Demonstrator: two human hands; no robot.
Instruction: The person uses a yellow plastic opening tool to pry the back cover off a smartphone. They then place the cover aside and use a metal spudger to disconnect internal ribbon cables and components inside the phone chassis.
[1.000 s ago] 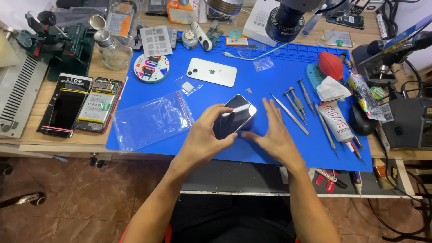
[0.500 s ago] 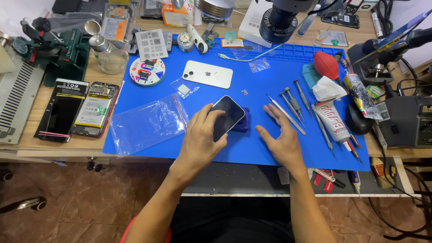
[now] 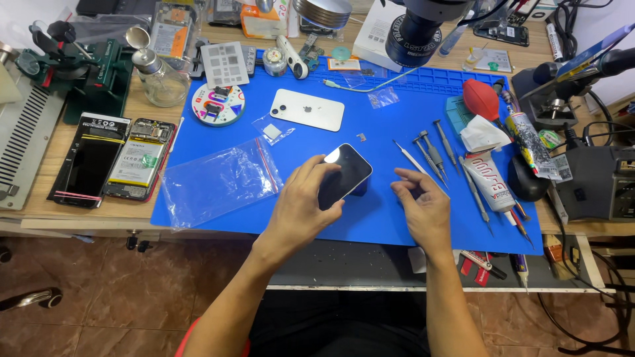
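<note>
My left hand (image 3: 305,205) grips a dark-screened smartphone (image 3: 346,172), holding it tilted over the blue work mat (image 3: 370,231). A small dark blue block shows just under the phone's right edge. My right hand (image 3: 423,206) hovers over the mat to the right of the phone, fingers loosely curled, holding nothing. A white phone (image 3: 307,109) lies back up farther along the mat. A clear plastic bag (image 3: 221,182) lies flat to the left of my left hand.
Screwdrivers and a thin metal pick (image 3: 433,152) lie right of the phone, beside a glue tube (image 3: 489,185) and a red air blower (image 3: 481,99). An opened phone and a screen (image 3: 116,162) rest on the wooden bench at left. A microscope (image 3: 413,30) stands at the back.
My right hand has let go of the phone and drawn away to the right. The left hand keeps the phone, now lower and nearer the mat.
</note>
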